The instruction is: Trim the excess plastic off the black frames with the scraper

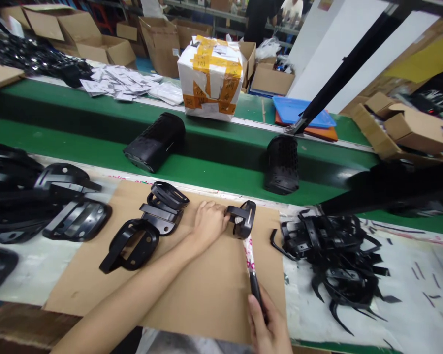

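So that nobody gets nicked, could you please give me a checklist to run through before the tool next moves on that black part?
1. Grip of left hand on black part: ok, fingers closed on its left end.
2. Grip of right hand on tool: ok, low on the dark handle.
3. Tool's far end at the part: ok, it meets the lower edge.
4. Blade condition: cannot tell, tip too small to see.
5. Part over cardboard sheet: ok.
6. Position of scrap pile: ok, off to the right.
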The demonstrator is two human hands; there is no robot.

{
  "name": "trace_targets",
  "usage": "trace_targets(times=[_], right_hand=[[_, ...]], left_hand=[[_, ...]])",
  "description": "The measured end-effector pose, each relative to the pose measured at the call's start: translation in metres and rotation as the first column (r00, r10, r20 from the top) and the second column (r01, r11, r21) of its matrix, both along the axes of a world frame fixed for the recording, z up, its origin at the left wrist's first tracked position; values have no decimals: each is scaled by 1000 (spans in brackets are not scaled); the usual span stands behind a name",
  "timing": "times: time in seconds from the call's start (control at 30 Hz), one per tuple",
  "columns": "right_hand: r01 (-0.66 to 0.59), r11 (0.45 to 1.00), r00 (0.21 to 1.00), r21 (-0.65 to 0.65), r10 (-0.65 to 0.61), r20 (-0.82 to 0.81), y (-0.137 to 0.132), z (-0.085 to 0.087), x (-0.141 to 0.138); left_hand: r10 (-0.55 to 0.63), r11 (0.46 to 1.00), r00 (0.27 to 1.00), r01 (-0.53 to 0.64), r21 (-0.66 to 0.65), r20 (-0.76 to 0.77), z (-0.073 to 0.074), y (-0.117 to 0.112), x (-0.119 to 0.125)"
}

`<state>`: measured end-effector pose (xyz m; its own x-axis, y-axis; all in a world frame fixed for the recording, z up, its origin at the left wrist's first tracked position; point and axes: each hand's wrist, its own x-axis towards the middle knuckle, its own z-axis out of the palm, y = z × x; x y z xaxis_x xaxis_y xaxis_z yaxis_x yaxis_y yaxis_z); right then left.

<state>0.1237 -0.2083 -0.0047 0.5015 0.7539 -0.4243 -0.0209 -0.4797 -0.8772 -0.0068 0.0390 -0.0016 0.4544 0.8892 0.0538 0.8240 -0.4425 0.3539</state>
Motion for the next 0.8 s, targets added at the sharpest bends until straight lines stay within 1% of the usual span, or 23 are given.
trace_targets(times=[0.07, 0.13, 0.17, 0.2, 0.3, 0.33, 0.37, 0.47, 0.5, 0.53, 0.57, 0.63, 0.67, 0.7, 0.73, 0.77, 0.8], right_hand=[[70, 997, 998, -28, -70, -6, 0, 1, 2], [158, 987, 987, -14, -158, -4, 0, 3, 3], [175, 985, 985, -12, -175, -8, 0, 4, 4], [160, 987, 987, -19, -161, -21, 1, 5, 5], [21, 996, 995, -81, -29, -98, 5, 11, 12], [4, 996, 994, -87, -14, -112, 5, 13, 14], [19, 997, 993, -78, -28, -115, 5, 15, 16], [145, 989, 985, -5, -145, -98, 4, 18, 17], [147, 989, 983, -10, -147, -110, 3, 18, 16], [109, 993, 984, -41, -114, -136, 3, 18, 15], [45, 995, 983, -90, -60, -172, 4, 18, 14], [-77, 982, 974, -174, 37, -222, 6, 18, 16], [-107, 976, 975, -189, 66, -212, 8, 18, 20], [-113, 977, 982, -183, 82, -168, 9, 19, 24], [-103, 982, 992, -161, 89, -94, 10, 19, 29], [-97, 986, 995, -134, 97, -10, 12, 18, 35], [-95, 989, 991, -109, 104, 79, 13, 18, 40]], left_hand=[[2, 1000, 1000, -2, 3, 9, -1, 0, 0], [6, 1000, 1000, -7, 6, 22, -2, 0, 0], [9, 1000, 1000, -9, 9, 26, -3, 0, 0], [9, 1000, 1000, -9, 12, 29, -4, 0, 0], [7, 1000, 1000, -7, 18, 25, -5, 0, 1], [7, 1000, 1000, -7, 14, 22, -5, 0, 1], [6, 1000, 1000, -6, 7, 18, -4, 0, 0], [-8, 1000, 1000, 8, 2, 12, -3, 1, 0], [-14, 1000, 1000, 14, 5, 12, -2, 0, 0], [-17, 1000, 1000, 17, 10, 14, -2, 0, -1], [-19, 1000, 1000, 19, 13, 20, -2, 0, -1], [-9, 1000, 999, 9, 8, 52, -4, -1, -1], [3, 1000, 996, -2, -6, 87, -5, -1, -2], [26, 999, 988, -21, -34, 151, -7, 0, -2], [63, 995, 960, -41, -85, 273, -8, 1, -2], [114, 987, 896, -51, -155, 430, -10, 2, -3], [165, 974, 801, -41, -222, 575, -13, 4, -4]])
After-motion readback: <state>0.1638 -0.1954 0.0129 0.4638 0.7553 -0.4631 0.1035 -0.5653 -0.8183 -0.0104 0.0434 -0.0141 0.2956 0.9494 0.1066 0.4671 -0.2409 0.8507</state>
